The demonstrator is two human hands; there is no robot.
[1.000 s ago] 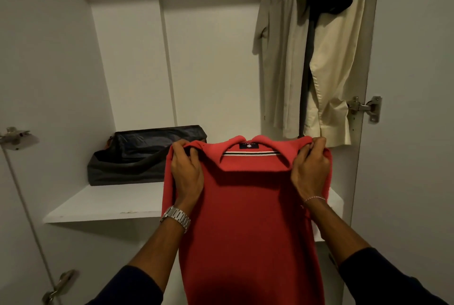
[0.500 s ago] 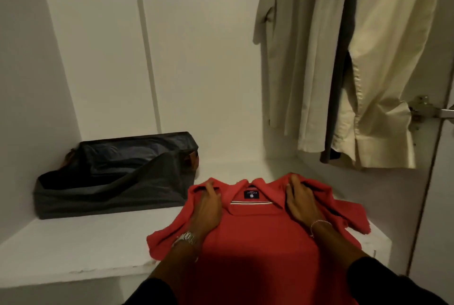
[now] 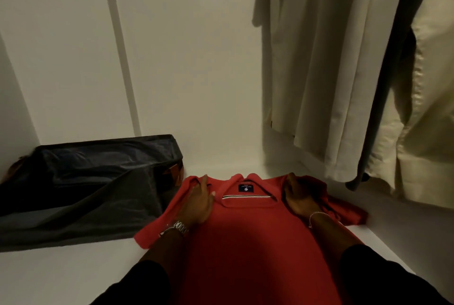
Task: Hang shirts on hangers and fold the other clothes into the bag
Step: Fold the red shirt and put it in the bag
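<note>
A red polo shirt (image 3: pixel 248 233) lies flat on the white wardrobe shelf (image 3: pixel 61 275), collar away from me, label showing. My left hand (image 3: pixel 196 204) rests flat on its left shoulder, fingers straight. On the right shoulder lies my right hand (image 3: pixel 298 197), fingers spread over the fabric beside the collar. A dark grey bag (image 3: pixel 81 189) sits on the shelf just left of the shirt, its top open and slumped.
Cream shirts (image 3: pixel 319 71) and a dark garment (image 3: pixel 383 98) hang at the upper right, their hems just above the shelf's back right corner. White wardrobe walls close in the left and the back.
The red shirt went from held up by its shoulders to laid flat on the shelf. Both hands now press it down, and my view has moved closer.
</note>
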